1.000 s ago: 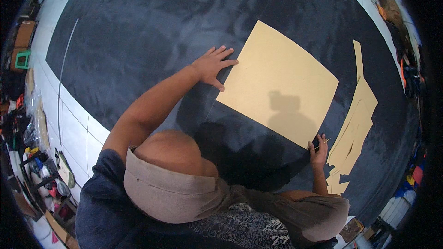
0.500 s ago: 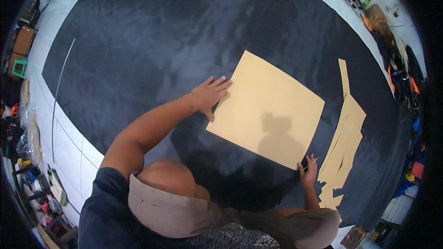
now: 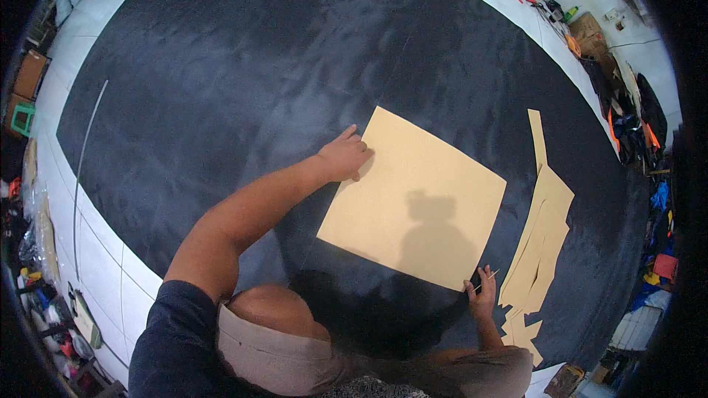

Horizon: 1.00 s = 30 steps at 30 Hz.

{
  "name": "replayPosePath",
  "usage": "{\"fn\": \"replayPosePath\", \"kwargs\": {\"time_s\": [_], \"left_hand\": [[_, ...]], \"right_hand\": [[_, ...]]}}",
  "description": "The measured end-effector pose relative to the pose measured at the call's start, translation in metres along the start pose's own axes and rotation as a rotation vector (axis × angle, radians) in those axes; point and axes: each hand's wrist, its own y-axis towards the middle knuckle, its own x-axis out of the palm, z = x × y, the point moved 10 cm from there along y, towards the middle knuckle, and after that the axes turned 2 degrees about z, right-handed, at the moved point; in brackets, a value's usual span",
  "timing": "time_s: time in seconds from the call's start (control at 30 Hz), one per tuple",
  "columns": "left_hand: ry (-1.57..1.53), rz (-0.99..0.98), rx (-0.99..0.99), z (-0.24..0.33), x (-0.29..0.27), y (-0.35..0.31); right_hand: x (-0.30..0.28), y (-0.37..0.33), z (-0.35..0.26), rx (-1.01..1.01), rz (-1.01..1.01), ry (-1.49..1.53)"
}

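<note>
A tan sheet of card (image 3: 420, 191), four-sided with straight edges, lies on a large black sheet of material (image 3: 243, 88). My left hand (image 3: 346, 156) is at its upper left edge, with most fingers curled closed on the edge and one finger reaching out past it. At the lower right corner of the card is my right hand (image 3: 483, 295). Its fingers are closed around a thin, pale, pen-like stick (image 3: 493, 277), and its fingertips touch that corner. A dark shadow falls across the lower part of the card.
Several cut tan card pieces (image 3: 542, 228) lie overlapped to the right. A long thin metal strip (image 3: 82, 155) rests at the left, partly over the white tiled floor (image 3: 103, 250). Bottles, bags and a green stool (image 3: 22, 119) line the room's sides.
My left hand has gone from spread fingers to curled ones at the card's edge. The view has shifted slightly. My right hand stays at the lower right corner with the stick.
</note>
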Motion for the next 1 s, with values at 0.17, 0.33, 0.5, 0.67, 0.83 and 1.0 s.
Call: {"fn": "replayPosePath", "kwargs": {"time_s": [0.17,0.33,0.5,0.67,0.83,1.0], "left_hand": [[-0.035,-0.077,-0.011,0.005,-0.025,0.02],[-0.114,-0.122,-0.071,-0.017,-0.015,0.029],[-0.046,-0.168,-0.118,-0.012,-0.027,0.036],[0.031,-0.157,-0.1,-0.013,-0.023,0.042],[-0.066,-0.258,-0.081,-0.006,-0.018,0.054],[-0.021,-0.292,-0.119,-0.003,-0.023,0.053]], "right_hand": [[-0.006,-0.005,0.002,-0.013,0.035,-0.006],[0.002,0.0,0.004,0.008,-0.002,-0.017],[0.0,-0.003,0.002,0.083,-0.043,-0.053],[0.0,0.0,-0.005,0.104,-0.06,-0.045],[-0.006,0.003,0.001,0.11,-0.112,-0.069],[-0.007,0.004,0.007,0.076,-0.039,-0.067]]}}
